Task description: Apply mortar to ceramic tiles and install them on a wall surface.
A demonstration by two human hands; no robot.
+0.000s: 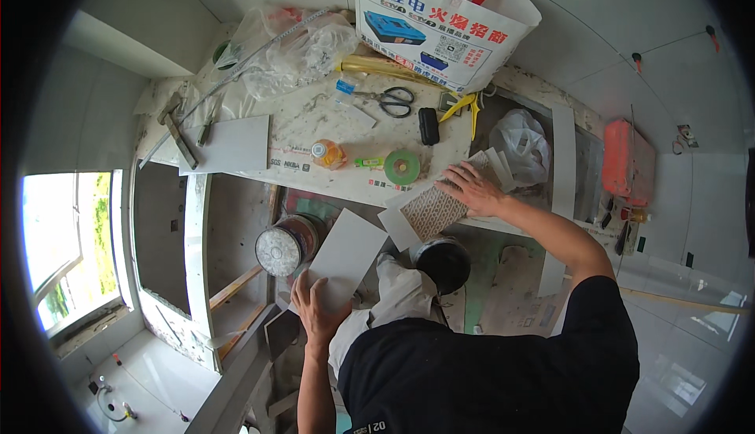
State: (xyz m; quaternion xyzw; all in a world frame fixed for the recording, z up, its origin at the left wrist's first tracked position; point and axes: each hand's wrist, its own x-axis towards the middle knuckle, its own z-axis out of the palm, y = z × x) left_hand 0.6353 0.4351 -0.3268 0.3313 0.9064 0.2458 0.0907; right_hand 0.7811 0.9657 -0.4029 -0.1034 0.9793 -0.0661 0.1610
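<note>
My left hand (316,308) grips the lower end of a plain light-grey tile (346,253), its fingers bent over the near edge. The tile is tilted above my leg. On the right, my right hand (474,191) holds a tile with a ribbed, brownish back (432,212) by its far right corner. That tile overlaps another light tile (399,229), and more pale tile edges (497,168) show beyond my fingers. Part of the ribbed tile's edge is hidden under my hand.
A dusty workbench (307,119) carries a tape roll (402,167), an orange bottle (328,154), scissors (393,102), yellow-handled pliers (465,110), a hammer (178,136) and a large printed bag (440,29). Below stand a paint-type bucket (280,251) and a black bucket (443,266).
</note>
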